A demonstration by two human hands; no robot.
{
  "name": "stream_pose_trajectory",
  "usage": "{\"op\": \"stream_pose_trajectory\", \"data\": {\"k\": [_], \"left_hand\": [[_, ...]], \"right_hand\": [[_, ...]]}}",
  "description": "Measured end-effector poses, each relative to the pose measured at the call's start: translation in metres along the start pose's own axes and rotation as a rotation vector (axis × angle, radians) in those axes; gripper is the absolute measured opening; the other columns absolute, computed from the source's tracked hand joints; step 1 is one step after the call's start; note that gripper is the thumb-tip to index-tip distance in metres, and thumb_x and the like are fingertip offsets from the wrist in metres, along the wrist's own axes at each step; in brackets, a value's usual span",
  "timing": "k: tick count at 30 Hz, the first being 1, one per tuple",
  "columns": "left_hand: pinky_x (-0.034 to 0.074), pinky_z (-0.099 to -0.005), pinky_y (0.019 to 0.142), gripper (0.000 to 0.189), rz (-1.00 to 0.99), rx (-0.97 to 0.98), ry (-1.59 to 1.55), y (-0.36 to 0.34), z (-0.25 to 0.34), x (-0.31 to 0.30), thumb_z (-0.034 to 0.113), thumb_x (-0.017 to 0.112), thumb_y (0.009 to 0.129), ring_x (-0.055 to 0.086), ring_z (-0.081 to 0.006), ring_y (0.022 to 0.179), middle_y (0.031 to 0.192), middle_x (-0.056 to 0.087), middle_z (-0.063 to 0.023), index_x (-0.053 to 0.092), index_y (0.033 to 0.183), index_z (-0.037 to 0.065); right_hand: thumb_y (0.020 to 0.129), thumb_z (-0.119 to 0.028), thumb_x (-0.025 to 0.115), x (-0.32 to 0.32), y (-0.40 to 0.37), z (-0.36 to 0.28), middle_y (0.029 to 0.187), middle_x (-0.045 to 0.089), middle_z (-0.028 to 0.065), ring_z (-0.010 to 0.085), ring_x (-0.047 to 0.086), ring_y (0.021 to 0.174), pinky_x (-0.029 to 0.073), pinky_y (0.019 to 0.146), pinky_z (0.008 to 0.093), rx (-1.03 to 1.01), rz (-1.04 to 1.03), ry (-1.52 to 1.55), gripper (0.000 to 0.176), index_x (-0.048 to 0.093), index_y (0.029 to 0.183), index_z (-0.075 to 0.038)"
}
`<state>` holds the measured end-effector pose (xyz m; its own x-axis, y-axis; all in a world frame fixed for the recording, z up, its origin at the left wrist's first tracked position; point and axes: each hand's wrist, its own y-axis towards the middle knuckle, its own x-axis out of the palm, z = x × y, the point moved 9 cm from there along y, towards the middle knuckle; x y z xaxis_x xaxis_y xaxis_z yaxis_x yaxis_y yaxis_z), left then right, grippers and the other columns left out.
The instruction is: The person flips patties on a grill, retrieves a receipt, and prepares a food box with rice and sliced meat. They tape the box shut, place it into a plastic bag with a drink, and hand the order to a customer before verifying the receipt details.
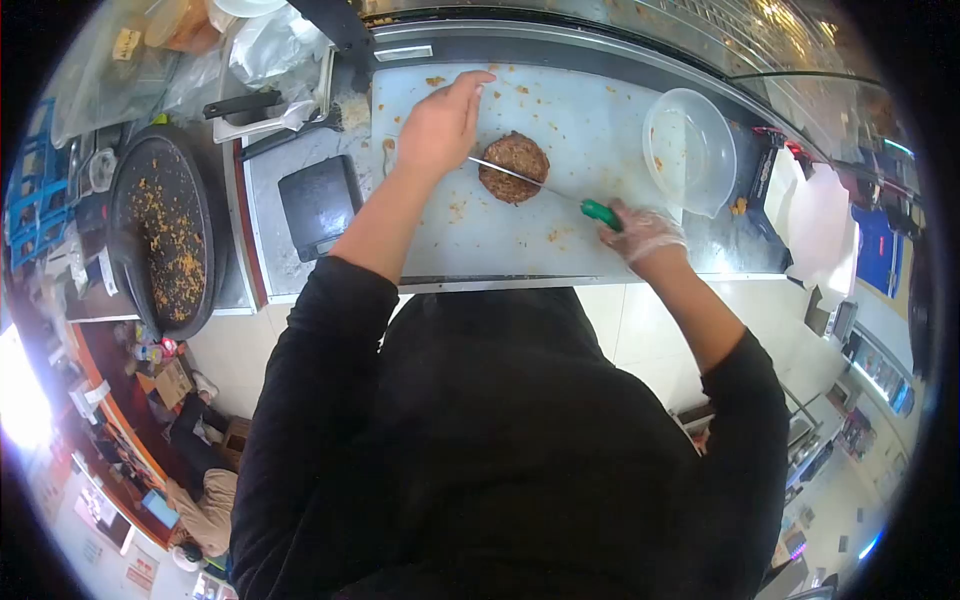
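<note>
A round browned meat patty point(514, 172) lies on the pale cutting board point(590, 120). Across it runs the thin blade of a knife with a green handle point(598, 212). My right hand point(640, 235), in a clear plastic glove, is closed around that handle. Bare, my left hand point(438, 125) hovers over the board to the left of the patty, its fingers stretched toward the back edge. The blade's tip end reaches close to the left palm and partly disappears by it.
A clear round plastic tub point(690, 150) stands on the board's right. Left of the board are a black flat device point(320, 205) and a black pan point(160, 235) full of crumbs. Crumbs dot the board. A metal-and-glass ledge point(560, 45) borders the back. Another person point(210, 510) is at lower left.
</note>
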<state>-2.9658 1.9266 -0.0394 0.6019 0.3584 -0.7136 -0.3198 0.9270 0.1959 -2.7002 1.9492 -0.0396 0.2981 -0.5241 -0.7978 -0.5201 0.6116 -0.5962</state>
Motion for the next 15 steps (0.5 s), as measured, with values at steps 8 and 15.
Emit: {"op": "stream_pose_trajectory", "data": {"k": [8, 15], "left_hand": [[0.048, -0.0426, 0.059, 0.017, 0.264, 0.22, -0.155, 0.011, 0.036, -0.056, 0.014, 0.05, 0.092, 0.061, -0.0331, 0.068, 0.074, 0.062, -0.0132, 0.058, 0.107, 0.016], [0.048, -0.0434, 0.057, 0.015, 0.172, 0.161, -0.134, 0.028, 0.032, -0.029, 0.016, 0.051, 0.092, 0.061, -0.0343, 0.066, 0.072, 0.062, -0.0132, 0.056, 0.106, 0.016]], "right_hand": [[0.087, -0.041, 0.054, -0.029, -0.008, -0.002, 0.075, 0.062, 0.0171, 0.0375, 0.061, 0.072, 0.045, 0.064, 0.0484, -0.038, 0.045, 0.011, 0.032, 0.052, 0.099, -0.011], [0.087, -0.043, 0.055, -0.034, 0.011, 0.007, 0.081, 0.063, 0.018, 0.0342, 0.062, 0.077, 0.049, 0.067, 0.0466, -0.094, 0.122, -0.04, 0.034, 0.056, 0.099, -0.011]]}}
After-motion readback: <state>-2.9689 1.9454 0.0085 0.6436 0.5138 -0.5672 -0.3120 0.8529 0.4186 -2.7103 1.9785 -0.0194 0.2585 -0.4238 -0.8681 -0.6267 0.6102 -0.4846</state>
